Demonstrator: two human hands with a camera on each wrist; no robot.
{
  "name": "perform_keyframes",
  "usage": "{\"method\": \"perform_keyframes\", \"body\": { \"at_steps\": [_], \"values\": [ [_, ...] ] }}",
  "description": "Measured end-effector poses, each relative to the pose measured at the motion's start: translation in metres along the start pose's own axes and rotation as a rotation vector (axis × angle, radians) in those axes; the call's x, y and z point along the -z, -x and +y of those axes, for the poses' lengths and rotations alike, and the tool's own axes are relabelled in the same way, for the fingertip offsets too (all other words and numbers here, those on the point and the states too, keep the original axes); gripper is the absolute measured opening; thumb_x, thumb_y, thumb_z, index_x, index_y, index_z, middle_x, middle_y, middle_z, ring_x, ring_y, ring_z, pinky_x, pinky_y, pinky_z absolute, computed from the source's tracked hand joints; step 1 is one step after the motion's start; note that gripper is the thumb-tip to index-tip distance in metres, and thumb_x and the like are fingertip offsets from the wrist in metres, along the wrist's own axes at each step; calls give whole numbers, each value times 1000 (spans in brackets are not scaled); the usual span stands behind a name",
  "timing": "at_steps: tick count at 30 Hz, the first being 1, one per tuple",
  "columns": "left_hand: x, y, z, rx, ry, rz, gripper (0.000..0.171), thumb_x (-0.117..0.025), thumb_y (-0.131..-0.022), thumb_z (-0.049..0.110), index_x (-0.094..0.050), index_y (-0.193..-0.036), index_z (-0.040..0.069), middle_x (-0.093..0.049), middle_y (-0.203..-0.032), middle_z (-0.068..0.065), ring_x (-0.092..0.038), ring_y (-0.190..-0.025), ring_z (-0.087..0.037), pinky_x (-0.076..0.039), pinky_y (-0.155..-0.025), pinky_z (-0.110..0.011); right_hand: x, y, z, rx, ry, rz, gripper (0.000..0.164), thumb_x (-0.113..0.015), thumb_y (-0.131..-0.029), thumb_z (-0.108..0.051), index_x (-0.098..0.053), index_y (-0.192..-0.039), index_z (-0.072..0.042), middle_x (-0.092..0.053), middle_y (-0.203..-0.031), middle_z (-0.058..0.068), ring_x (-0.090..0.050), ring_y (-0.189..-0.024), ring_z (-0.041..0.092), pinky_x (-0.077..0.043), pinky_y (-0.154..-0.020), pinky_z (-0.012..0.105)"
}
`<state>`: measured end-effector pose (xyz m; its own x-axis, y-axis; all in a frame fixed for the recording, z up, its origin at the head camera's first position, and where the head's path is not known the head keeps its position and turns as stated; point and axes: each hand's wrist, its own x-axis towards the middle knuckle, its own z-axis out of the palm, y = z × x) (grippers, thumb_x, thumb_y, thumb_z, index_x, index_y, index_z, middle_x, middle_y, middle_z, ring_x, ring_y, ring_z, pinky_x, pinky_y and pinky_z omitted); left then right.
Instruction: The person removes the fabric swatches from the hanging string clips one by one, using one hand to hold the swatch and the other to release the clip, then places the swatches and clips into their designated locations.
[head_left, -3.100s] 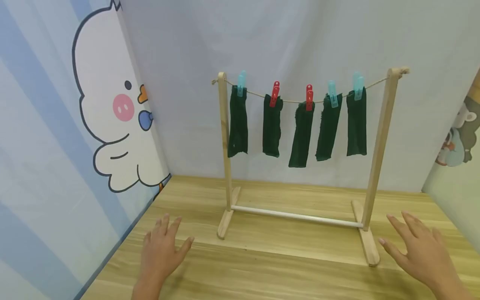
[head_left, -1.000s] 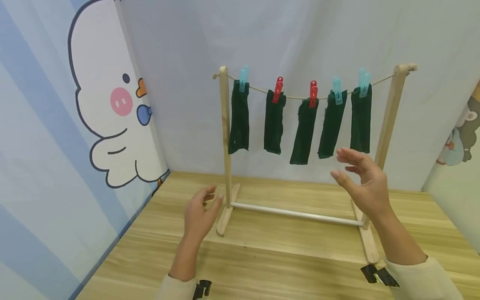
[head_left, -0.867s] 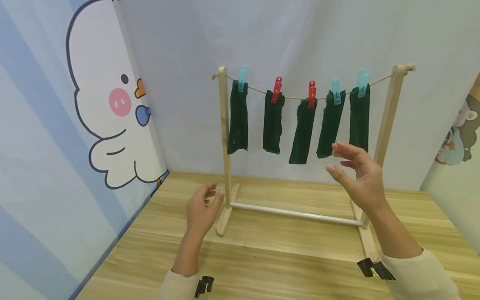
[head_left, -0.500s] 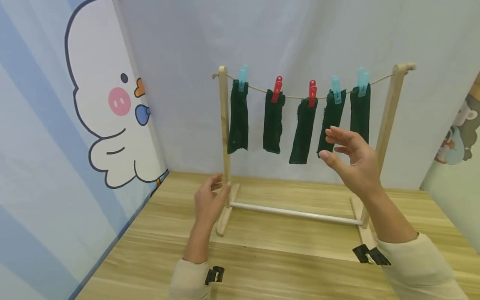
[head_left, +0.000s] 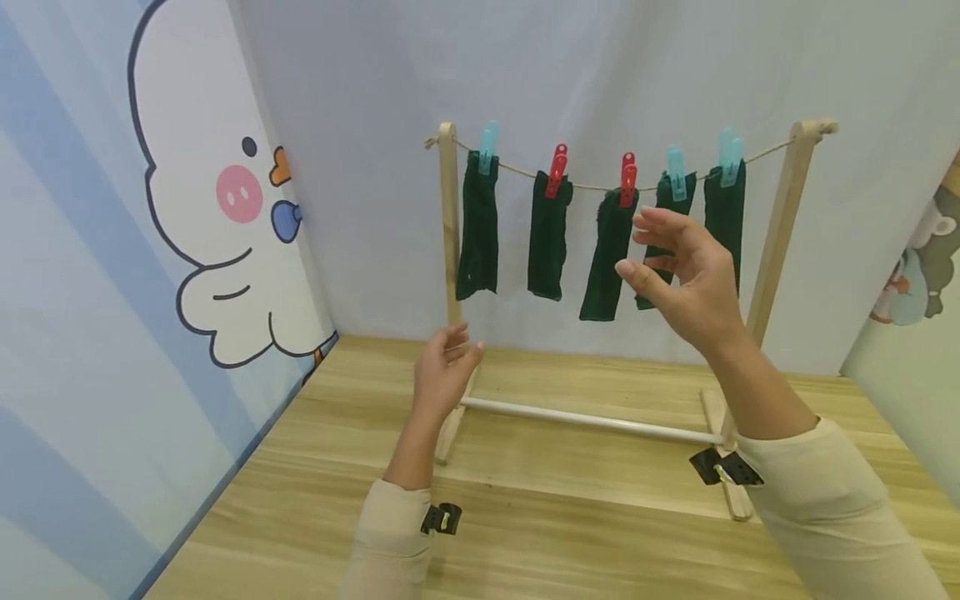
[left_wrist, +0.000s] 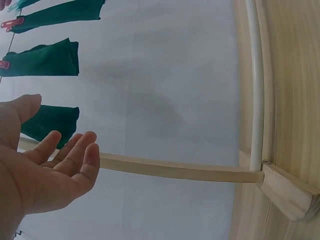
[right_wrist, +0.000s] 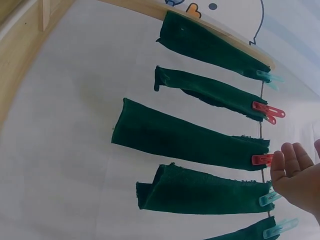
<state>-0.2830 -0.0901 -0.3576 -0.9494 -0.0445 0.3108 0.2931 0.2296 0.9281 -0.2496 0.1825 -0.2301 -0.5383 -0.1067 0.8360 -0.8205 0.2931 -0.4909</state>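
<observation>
Several dark green cloth strips hang from a thin rope strung across a wooden rack (head_left: 780, 225). Red clothespins (head_left: 628, 179) hold two strips, the middle cloth (head_left: 602, 275) among them; translucent blue clothespins (head_left: 487, 148) hold the others. My right hand (head_left: 693, 287), fingers bent and thumb apart, hovers in front of the second cloth from the right (head_left: 677, 196), covering part of it. Nothing is in its grasp. Lower down, my left hand (head_left: 442, 371) is raised before the rack's left post, loosely curved and holding nothing. The left wrist view shows the leftmost cloth (left_wrist: 57, 120) partly behind its fingers.
A white rod (head_left: 585, 417) joins the rack's two feet low over the wood-grain table (head_left: 570, 533). Behind stands a pale curtain (head_left: 375, 208); a cartoon-print panel (head_left: 195, 167) borders the left. Both sleeves carry black straps (head_left: 442, 518).
Both hands have risen from low over the table toward the rack. My right hand has moved up and left to the cloths, my left hand up and right. Cloths and clothespins stay on the rope.
</observation>
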Motion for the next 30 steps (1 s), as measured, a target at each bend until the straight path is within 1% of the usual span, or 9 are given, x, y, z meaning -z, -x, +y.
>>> {"method": "perform_keyframes", "body": {
  "at_steps": [1,5,7,8,12,16,22,26,30],
  "values": [
    [0,1,6,9,14,-13,47,-64,-89,25,-51,-130,8,-53,-124,-17,-54,-111,-28,-45,-88,-43,0,-2,0,-1,2,-3,48,-66,-79,11,-51,-125,6,-58,-117,-2,-55,-106,22,-45,-81,24],
    [-4,-5,4,41,77,-32,48,-64,-89,25,-49,-131,7,-52,-126,-17,-52,-112,-27,-44,-90,-42,-3,-10,-1,-1,-1,-24,49,-66,-81,7,-50,-127,4,-57,-122,11,-54,-107,22,-44,-82,25],
    [-7,-9,1,47,103,-16,48,-64,-90,24,-49,-132,7,-53,-125,-15,-52,-112,-27,-44,-90,-42,-5,-15,-2,6,-7,-42,50,-67,-81,6,-49,-128,4,-55,-124,17,-53,-109,23,-44,-82,25],
    [-10,-14,-6,40,120,2,48,-65,-89,24,-49,-131,8,-54,-123,-13,-52,-111,-26,-45,-89,-41,-6,-17,-2,10,-11,-51,50,-67,-81,5,-49,-128,4,-53,-125,20,-52,-109,24,-44,-82,25],
    [-20,-22,-16,18,196,55,47,-66,-88,18,-50,-130,4,-55,-120,-16,-54,-108,-29,-46,-87,-40,-10,-24,-5,13,-14,-84,52,-67,-81,5,-48,-129,4,-52,-127,16,-51,-111,26,-44,-82,26],
    [-30,-29,-23,6,241,75,47,-65,-88,15,-49,-130,3,-55,-121,-19,-54,-108,-30,-46,-88,-40,-14,-32,-9,-20,-15,-106,54,-67,-81,2,-46,-131,3,-52,-128,13,-49,-114,26,-43,-84,28],
    [-39,-40,-22,-8,217,42,51,-64,-89,17,-46,-134,3,-53,-124,-21,-54,-109,-31,-45,-89,-41,-20,-43,-7,-19,-11,-96,53,-67,-82,2,-46,-131,1,-53,-128,10,-50,-114,25,-44,-85,30],
    [-40,-49,-19,62,240,16,56,-63,-90,19,-40,-139,4,-55,-122,-18,-55,-109,-29,-45,-89,-40,-27,-50,-9,-25,-17,-92,53,-66,-83,1,-46,-132,0,-53,-128,8,-49,-116,22,-43,-87,32],
    [-42,-56,-15,164,373,-8,58,-60,-91,17,-35,-141,2,-55,-122,-19,-56,-109,-31,-45,-87,-41,-31,-56,-12,-48,-17,-109,54,-66,-84,-2,-44,-134,-1,-50,-131,8,-48,-118,19,-43,-88,32]
  ]
}}
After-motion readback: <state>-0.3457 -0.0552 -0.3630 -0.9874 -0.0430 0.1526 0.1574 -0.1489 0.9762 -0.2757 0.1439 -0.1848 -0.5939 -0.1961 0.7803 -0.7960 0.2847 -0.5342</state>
